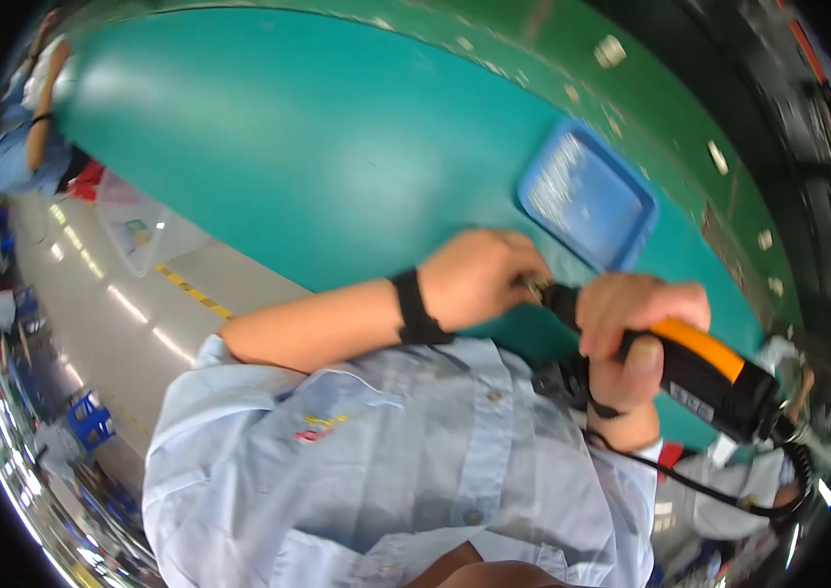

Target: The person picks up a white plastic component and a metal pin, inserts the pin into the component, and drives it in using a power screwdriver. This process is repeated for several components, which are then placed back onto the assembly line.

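An electric screwdriver (700,367), black with an orange strip, lies tilted in my right hand (636,323). The fingers of that hand are wrapped round its body, and a black coiled cord trails from its back end. Its front end points left, toward my left hand (484,279). My left hand is closed, fingertips pinched together right at the driver's tip. Whatever they pinch is hidden and slightly blurred. A black band (417,306) circles my left wrist. Just beyond my hands is a blue tray (621,211) with many small, clear or whitish pieces along its left side.
A green tabletop (268,127) stretches far to the left. Along its far side runs a darker green strip (665,108) with small pale pieces on it. Another person (28,147) is at the table's far left end. A clear bin (131,230) stands beside the table, near yellow-black floor tape.
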`<action>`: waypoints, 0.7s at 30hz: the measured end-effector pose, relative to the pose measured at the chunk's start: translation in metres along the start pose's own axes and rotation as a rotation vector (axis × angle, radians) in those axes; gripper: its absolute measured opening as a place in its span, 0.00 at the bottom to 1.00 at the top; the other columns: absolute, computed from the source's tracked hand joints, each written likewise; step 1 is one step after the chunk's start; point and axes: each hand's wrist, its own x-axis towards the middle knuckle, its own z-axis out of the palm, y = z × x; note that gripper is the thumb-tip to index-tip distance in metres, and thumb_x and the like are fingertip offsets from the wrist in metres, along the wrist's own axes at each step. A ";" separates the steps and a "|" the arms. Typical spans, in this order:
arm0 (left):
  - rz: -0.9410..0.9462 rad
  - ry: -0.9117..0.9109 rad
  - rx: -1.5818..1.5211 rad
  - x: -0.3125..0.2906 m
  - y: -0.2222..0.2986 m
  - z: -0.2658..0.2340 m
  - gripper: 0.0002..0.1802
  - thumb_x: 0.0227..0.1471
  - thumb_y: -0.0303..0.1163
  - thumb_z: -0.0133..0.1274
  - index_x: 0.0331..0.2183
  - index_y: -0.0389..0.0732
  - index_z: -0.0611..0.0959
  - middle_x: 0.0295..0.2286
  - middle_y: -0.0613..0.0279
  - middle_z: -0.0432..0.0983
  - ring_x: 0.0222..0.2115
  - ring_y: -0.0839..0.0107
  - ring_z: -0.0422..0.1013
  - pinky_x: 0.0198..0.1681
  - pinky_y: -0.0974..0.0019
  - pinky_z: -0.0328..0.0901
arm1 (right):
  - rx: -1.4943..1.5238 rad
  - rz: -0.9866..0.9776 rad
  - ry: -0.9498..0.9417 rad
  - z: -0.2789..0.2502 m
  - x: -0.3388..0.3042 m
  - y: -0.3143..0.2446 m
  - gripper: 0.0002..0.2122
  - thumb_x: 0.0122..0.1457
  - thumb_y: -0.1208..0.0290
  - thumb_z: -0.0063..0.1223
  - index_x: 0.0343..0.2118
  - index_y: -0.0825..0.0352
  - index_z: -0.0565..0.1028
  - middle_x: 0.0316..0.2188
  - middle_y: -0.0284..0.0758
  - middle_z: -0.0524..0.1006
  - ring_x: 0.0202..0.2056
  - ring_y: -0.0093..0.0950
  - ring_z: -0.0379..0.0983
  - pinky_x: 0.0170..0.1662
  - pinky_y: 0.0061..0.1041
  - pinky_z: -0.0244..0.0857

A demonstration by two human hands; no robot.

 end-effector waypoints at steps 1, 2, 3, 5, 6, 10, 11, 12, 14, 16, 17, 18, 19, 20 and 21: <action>-0.016 -0.025 0.004 0.000 0.001 -0.001 0.11 0.35 0.23 0.60 0.29 0.40 0.81 0.27 0.57 0.76 0.29 0.57 0.73 0.31 0.59 0.68 | -0.008 -0.002 0.004 0.001 0.000 0.000 0.18 0.58 0.54 0.52 0.32 0.63 0.62 0.12 0.25 0.63 0.12 0.19 0.60 0.18 0.22 0.55; -0.047 -0.028 0.031 -0.005 0.005 -0.002 0.13 0.36 0.22 0.59 0.30 0.40 0.81 0.28 0.56 0.76 0.30 0.57 0.73 0.32 0.60 0.68 | 0.060 -0.055 -0.041 0.002 0.000 0.002 0.18 0.58 0.54 0.52 0.32 0.63 0.62 0.12 0.25 0.63 0.12 0.19 0.60 0.18 0.22 0.55; -0.036 -0.030 0.027 -0.006 0.004 -0.001 0.12 0.37 0.23 0.59 0.31 0.41 0.81 0.28 0.56 0.76 0.30 0.56 0.73 0.33 0.60 0.68 | 0.061 -0.051 -0.033 0.001 -0.001 0.005 0.17 0.57 0.55 0.52 0.32 0.64 0.62 0.11 0.26 0.63 0.11 0.19 0.60 0.18 0.21 0.55; -0.016 -0.008 0.057 -0.007 0.006 -0.001 0.12 0.38 0.25 0.60 0.31 0.41 0.81 0.28 0.56 0.76 0.30 0.56 0.73 0.33 0.59 0.68 | 0.082 -0.078 -0.045 -0.001 0.002 0.003 0.17 0.57 0.56 0.53 0.32 0.64 0.62 0.11 0.26 0.63 0.11 0.19 0.59 0.17 0.21 0.55; -0.004 -0.044 0.091 -0.007 0.006 0.001 0.12 0.39 0.26 0.59 0.32 0.41 0.81 0.28 0.56 0.76 0.30 0.56 0.73 0.33 0.59 0.67 | 0.061 -0.018 -0.061 -0.003 0.004 -0.001 0.16 0.57 0.56 0.53 0.32 0.64 0.62 0.11 0.26 0.63 0.11 0.19 0.58 0.17 0.20 0.54; 0.048 -0.049 0.148 0.008 0.015 -0.023 0.11 0.44 0.30 0.59 0.34 0.41 0.80 0.29 0.55 0.75 0.30 0.56 0.73 0.34 0.59 0.67 | 0.233 -0.157 -0.058 -0.031 0.015 -0.031 0.16 0.57 0.56 0.51 0.33 0.64 0.63 0.12 0.25 0.63 0.12 0.18 0.58 0.18 0.18 0.53; 0.066 0.005 0.112 0.018 0.020 -0.031 0.11 0.46 0.32 0.59 0.34 0.41 0.79 0.30 0.54 0.75 0.30 0.56 0.73 0.34 0.59 0.68 | 0.224 -0.309 0.007 -0.042 0.015 -0.045 0.16 0.58 0.56 0.50 0.34 0.64 0.64 0.13 0.25 0.63 0.13 0.17 0.58 0.19 0.17 0.52; 0.120 0.104 0.205 0.026 0.013 -0.042 0.11 0.46 0.32 0.58 0.35 0.40 0.80 0.30 0.54 0.75 0.30 0.58 0.73 0.35 0.61 0.68 | 0.213 -0.451 0.062 -0.050 0.011 -0.054 0.16 0.58 0.55 0.49 0.36 0.65 0.64 0.14 0.24 0.63 0.14 0.16 0.58 0.20 0.16 0.51; 0.005 0.161 0.309 0.057 0.013 -0.070 0.12 0.47 0.32 0.58 0.36 0.39 0.81 0.32 0.55 0.75 0.31 0.63 0.73 0.37 0.64 0.69 | 0.183 -0.469 0.117 -0.070 0.011 -0.056 0.17 0.58 0.55 0.50 0.37 0.65 0.64 0.15 0.26 0.64 0.14 0.17 0.59 0.20 0.18 0.52; -0.014 0.227 0.443 0.092 -0.006 -0.095 0.14 0.47 0.32 0.58 0.38 0.39 0.81 0.34 0.55 0.76 0.31 0.68 0.74 0.36 0.66 0.69 | 0.130 -0.495 0.186 -0.092 0.018 -0.054 0.17 0.60 0.55 0.48 0.39 0.66 0.65 0.16 0.27 0.64 0.15 0.18 0.59 0.20 0.19 0.52; -0.045 0.250 0.545 0.111 -0.019 -0.107 0.15 0.47 0.32 0.59 0.38 0.38 0.81 0.35 0.55 0.76 0.32 0.68 0.74 0.36 0.66 0.69 | 0.074 -0.492 0.220 -0.100 0.026 -0.049 0.17 0.61 0.55 0.46 0.39 0.66 0.65 0.16 0.27 0.64 0.14 0.18 0.58 0.20 0.20 0.51; -0.095 0.232 0.516 0.130 -0.028 -0.117 0.15 0.46 0.33 0.59 0.38 0.39 0.81 0.35 0.52 0.76 0.34 0.62 0.73 0.38 0.63 0.69 | 0.056 -0.492 0.254 -0.106 0.030 -0.049 0.16 0.61 0.56 0.44 0.39 0.67 0.65 0.16 0.27 0.63 0.15 0.18 0.58 0.21 0.20 0.52; -0.151 0.215 0.490 0.150 -0.037 -0.125 0.15 0.46 0.34 0.59 0.38 0.41 0.81 0.34 0.49 0.76 0.36 0.55 0.73 0.41 0.60 0.68 | 0.042 -0.488 0.285 -0.111 0.036 -0.048 0.16 0.62 0.57 0.42 0.40 0.67 0.66 0.16 0.27 0.63 0.15 0.19 0.58 0.22 0.20 0.52; -0.128 0.215 0.493 0.169 -0.055 -0.134 0.16 0.45 0.35 0.60 0.38 0.40 0.81 0.35 0.49 0.76 0.36 0.55 0.73 0.41 0.60 0.68 | 0.012 -0.491 0.319 -0.114 0.039 -0.051 0.15 0.62 0.58 0.40 0.39 0.68 0.66 0.15 0.27 0.62 0.16 0.19 0.58 0.23 0.21 0.53; -0.107 0.218 0.503 0.184 -0.060 -0.134 0.17 0.44 0.35 0.60 0.39 0.39 0.81 0.36 0.50 0.75 0.36 0.54 0.73 0.41 0.60 0.68 | -0.012 -0.498 0.353 -0.120 0.040 -0.058 0.15 0.63 0.60 0.39 0.39 0.69 0.67 0.15 0.28 0.62 0.17 0.19 0.58 0.24 0.22 0.53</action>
